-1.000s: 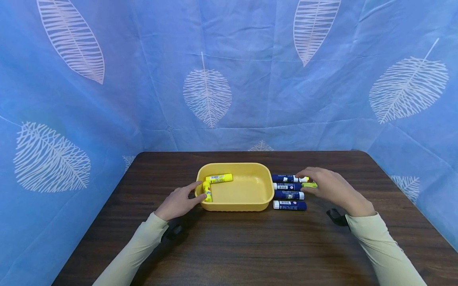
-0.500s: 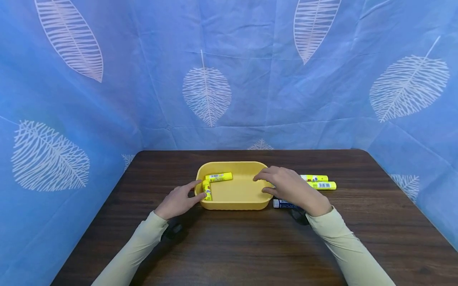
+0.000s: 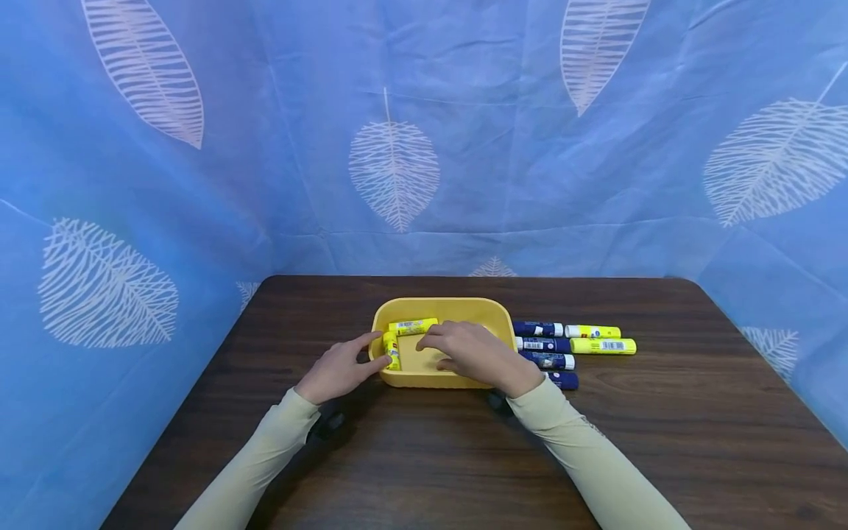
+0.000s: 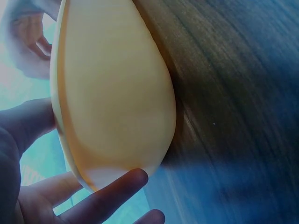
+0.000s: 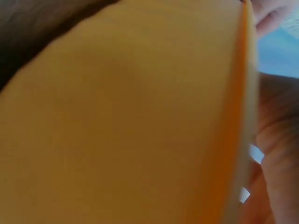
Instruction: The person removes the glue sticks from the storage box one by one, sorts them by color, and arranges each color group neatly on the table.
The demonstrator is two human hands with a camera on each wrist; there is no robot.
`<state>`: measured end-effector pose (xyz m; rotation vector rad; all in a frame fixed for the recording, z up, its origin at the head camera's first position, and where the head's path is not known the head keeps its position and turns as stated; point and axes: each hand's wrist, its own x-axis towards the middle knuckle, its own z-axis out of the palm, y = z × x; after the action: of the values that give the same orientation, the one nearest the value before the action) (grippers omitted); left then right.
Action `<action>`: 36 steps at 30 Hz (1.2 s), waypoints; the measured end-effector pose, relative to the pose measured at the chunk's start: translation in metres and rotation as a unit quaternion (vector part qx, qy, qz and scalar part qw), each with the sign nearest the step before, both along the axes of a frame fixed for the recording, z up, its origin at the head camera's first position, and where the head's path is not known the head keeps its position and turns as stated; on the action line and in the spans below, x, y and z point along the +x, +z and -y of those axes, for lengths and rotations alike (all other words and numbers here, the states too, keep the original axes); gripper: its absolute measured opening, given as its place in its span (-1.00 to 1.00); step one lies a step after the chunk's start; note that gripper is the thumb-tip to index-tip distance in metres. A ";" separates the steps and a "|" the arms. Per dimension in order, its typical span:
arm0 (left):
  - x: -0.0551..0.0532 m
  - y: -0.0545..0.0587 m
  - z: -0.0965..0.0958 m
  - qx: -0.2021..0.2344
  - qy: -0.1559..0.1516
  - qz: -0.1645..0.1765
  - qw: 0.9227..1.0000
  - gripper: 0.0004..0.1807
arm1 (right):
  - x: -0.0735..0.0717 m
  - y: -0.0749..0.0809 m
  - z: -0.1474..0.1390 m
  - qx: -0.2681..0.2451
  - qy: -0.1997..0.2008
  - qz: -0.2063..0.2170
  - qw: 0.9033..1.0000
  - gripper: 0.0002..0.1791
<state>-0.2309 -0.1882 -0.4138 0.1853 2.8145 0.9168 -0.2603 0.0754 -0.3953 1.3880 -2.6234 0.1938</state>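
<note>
In the head view a yellow plastic tray (image 3: 442, 380) stands mid-table with two yellow glue sticks (image 3: 412, 326) at its left end. My left hand (image 3: 338, 372) holds the tray's left end. In the left wrist view its thumb (image 4: 30, 119) and one finger cross the rim, while another finger lies on the outer wall. My right hand (image 3: 473, 355) reaches over the tray, fingers pointing down and apart, close to the glue sticks. I see nothing between its fingers; its fingertips are partly hidden. The tray wall (image 5: 126, 112) fills most of the right wrist view.
Several dark blue glue sticks (image 3: 546, 361) lie in rows just right of the tray. Two yellow glue sticks (image 3: 603, 347) lie end-on beyond the upper rows. Dark wooden table (image 3: 424, 464); a blue leaf-patterned cloth (image 3: 457, 169) hangs behind it.
My right hand has moved left from the rows of glue sticks to above the tray, uncovering two yellow ones on the table. My left hand stays at the tray; the head view shifts slightly.
</note>
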 end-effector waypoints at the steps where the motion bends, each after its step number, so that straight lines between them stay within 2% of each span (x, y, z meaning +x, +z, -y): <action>1: 0.000 0.000 0.000 0.001 0.000 0.000 1.000 -0.26 | -0.001 -0.001 0.003 0.002 -0.001 0.007 1.000 -0.53; 8: 0.000 0.001 0.000 0.002 -0.004 -0.003 1.000 -0.27 | -0.009 0.004 0.022 0.025 0.016 0.053 0.998 -0.53; 16: 0.001 0.002 0.002 0.004 -0.011 -0.012 1.000 -0.28 | -0.020 0.001 0.042 0.074 0.043 0.062 0.994 -0.51; 22: 0.001 0.002 0.001 0.008 -0.010 -0.010 1.000 -0.29 | -0.023 -0.003 0.048 0.097 0.042 0.070 0.992 -0.50; 29: 0.001 0.001 0.001 0.003 -0.006 -0.010 1.000 -0.29 | -0.023 -0.003 0.051 0.091 0.019 0.081 0.992 -0.58; 33: 0.001 0.000 0.001 0.001 -0.006 -0.012 1.000 -0.30 | -0.024 -0.004 0.052 0.089 0.019 0.084 0.992 -0.52; 36: 0.002 0.001 0.001 0.003 -0.009 -0.015 1.000 -0.30 | -0.026 -0.006 0.053 0.082 0.022 0.087 0.993 -0.57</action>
<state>-0.2292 -0.1892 -0.4133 0.2259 2.8330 0.9255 -0.2859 0.0227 -0.4015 1.5480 -2.8079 0.1103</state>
